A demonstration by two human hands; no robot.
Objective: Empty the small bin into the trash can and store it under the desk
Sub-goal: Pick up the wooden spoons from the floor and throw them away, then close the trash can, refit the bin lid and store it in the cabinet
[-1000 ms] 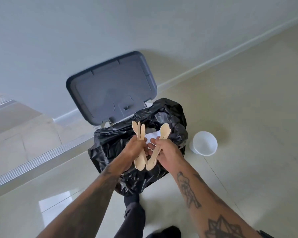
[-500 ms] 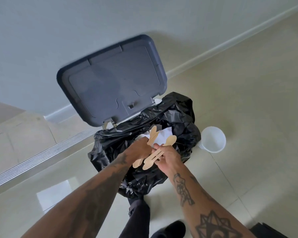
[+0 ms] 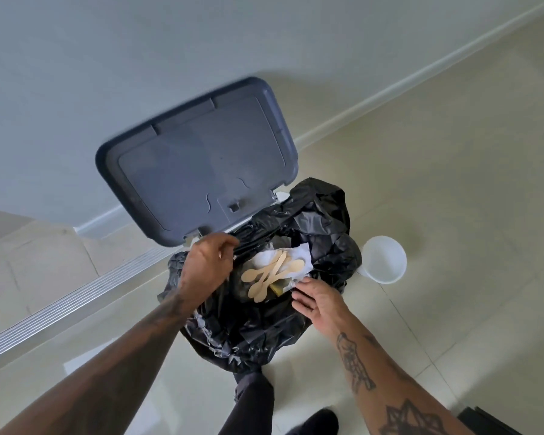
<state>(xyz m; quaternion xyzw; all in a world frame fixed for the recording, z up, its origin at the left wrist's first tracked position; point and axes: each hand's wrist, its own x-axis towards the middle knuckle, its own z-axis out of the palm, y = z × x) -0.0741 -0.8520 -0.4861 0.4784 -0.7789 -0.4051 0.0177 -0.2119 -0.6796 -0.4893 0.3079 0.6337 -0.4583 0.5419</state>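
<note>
The trash can stands against the wall with its grey lid (image 3: 198, 161) raised and a black bag (image 3: 324, 227) lining it. Several wooden spoons (image 3: 272, 273) lie on white paper inside the bag. My left hand (image 3: 209, 262) hovers over the bag's left rim with fingers apart and nothing in it. Over the near right rim, my right hand (image 3: 316, 301) is spread wide and empty. The small white bin (image 3: 383, 259) stands upright on the floor just right of the trash can, apart from both hands.
Pale floor tiles (image 3: 453, 199) stretch to the right and behind the small bin. A metal door track (image 3: 76, 296) runs along the floor on the left. My dark trouser leg and shoe (image 3: 255, 403) are below the can. A dark object's corner (image 3: 484, 419) shows at bottom right.
Both hands held the wooden spoons over the bag; now the spoons lie inside it and both hands have let go and moved apart.
</note>
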